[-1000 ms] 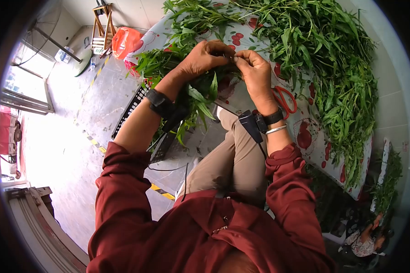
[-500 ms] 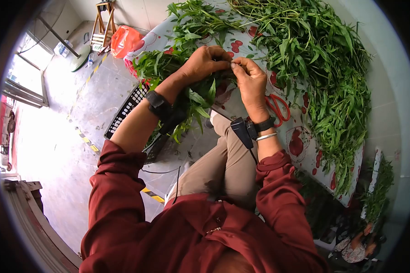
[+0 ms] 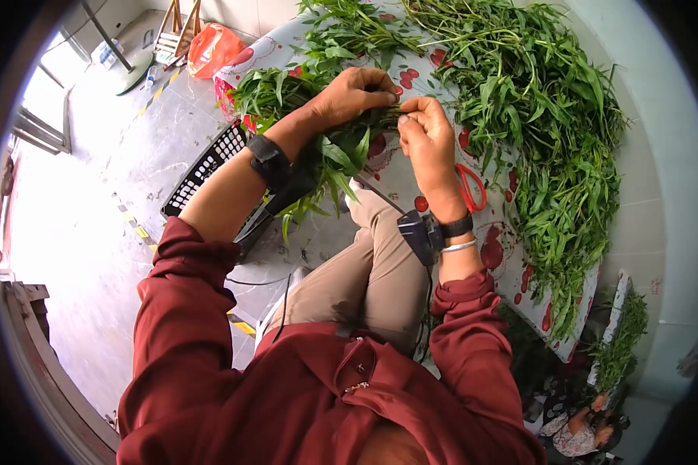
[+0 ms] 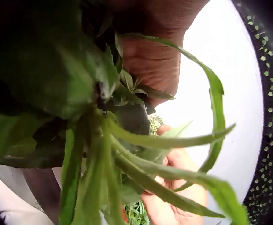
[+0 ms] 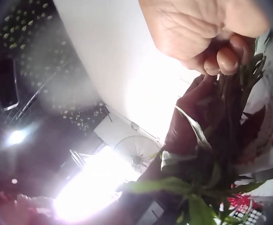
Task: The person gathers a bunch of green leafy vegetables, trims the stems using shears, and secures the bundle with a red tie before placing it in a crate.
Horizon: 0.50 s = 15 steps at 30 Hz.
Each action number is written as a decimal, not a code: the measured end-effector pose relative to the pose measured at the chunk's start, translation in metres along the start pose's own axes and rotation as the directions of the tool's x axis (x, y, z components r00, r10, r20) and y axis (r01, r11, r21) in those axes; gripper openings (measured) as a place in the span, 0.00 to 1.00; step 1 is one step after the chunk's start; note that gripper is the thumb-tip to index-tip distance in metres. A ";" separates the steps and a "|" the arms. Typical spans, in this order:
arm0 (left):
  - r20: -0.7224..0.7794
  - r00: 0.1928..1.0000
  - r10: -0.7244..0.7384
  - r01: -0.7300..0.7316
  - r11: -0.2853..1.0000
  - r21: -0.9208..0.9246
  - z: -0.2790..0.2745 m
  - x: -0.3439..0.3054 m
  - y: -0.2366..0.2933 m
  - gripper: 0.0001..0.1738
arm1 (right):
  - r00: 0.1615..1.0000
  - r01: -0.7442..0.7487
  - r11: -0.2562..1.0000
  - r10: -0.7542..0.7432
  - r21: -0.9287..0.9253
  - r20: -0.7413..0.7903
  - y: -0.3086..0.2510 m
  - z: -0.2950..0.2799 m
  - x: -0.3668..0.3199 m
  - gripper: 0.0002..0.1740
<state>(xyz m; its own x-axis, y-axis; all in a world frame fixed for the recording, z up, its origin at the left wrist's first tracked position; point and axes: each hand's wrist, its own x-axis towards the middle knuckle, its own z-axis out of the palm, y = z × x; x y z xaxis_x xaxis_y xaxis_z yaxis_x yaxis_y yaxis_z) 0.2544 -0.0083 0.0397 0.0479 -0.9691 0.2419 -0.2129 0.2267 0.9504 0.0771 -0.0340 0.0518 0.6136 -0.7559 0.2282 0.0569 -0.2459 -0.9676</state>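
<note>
In the head view the left hand (image 3: 354,94) grips a bunch of leafy green stems (image 3: 341,155) near the cut ends, leaves hanging down and to the left. The right hand (image 3: 428,143) is at the stem ends, its fingers curled and thumb against them; whether a stem is pinched there cannot be told. In the right wrist view the right hand's curled fingers (image 5: 228,61) lie against the stems (image 5: 254,70). Leaves (image 4: 164,173) cover much of the left wrist view, with the right hand (image 4: 174,197) behind them.
A large heap of greens (image 3: 551,132) covers the right of the patterned table (image 3: 395,174), a smaller pile (image 3: 353,35) its back. Red-handled scissors (image 3: 473,188) lie beside the right wrist. A black crate (image 3: 209,167) stands at the left, an orange bag (image 3: 213,51) behind it.
The two hands' fingertips, together at the stem ends before, are now slightly apart, the right hand a little lower. The head view has shifted. The left hand still holds the bunch.
</note>
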 end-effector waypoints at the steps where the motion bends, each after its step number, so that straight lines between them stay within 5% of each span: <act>1: -0.006 1.000 0.003 -0.003 1.000 -0.001 -0.001 0.000 0.001 0.13 | 0.997 -0.075 0.982 0.072 0.176 0.020 -0.006 0.002 0.003 0.05; 6: 0.000 1.000 -0.023 0.023 0.985 -0.171 -0.002 -0.005 0.005 0.08 | 0.984 -0.175 0.927 0.163 0.331 0.065 -0.003 -0.007 0.013 0.06; 12: 0.005 0.999 -0.044 0.044 0.978 -0.204 -0.002 -0.002 0.000 0.07 | 0.953 -0.295 0.693 0.267 0.658 0.146 0.001 -0.009 0.022 0.05; 15: 0.037 0.999 -0.023 0.028 0.988 -0.149 -0.001 -0.003 0.004 0.08 | 0.939 -0.339 0.731 0.299 0.592 0.168 0.001 -0.013 0.024 0.03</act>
<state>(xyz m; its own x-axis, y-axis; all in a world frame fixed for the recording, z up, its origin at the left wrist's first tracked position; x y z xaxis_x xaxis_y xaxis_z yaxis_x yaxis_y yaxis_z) 0.2549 -0.0046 0.0432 0.0166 -0.9769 0.2130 -0.0633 0.2116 0.9753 0.0817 -0.0598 0.0576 0.7259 -0.6815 -0.0928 0.3000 0.4351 -0.8489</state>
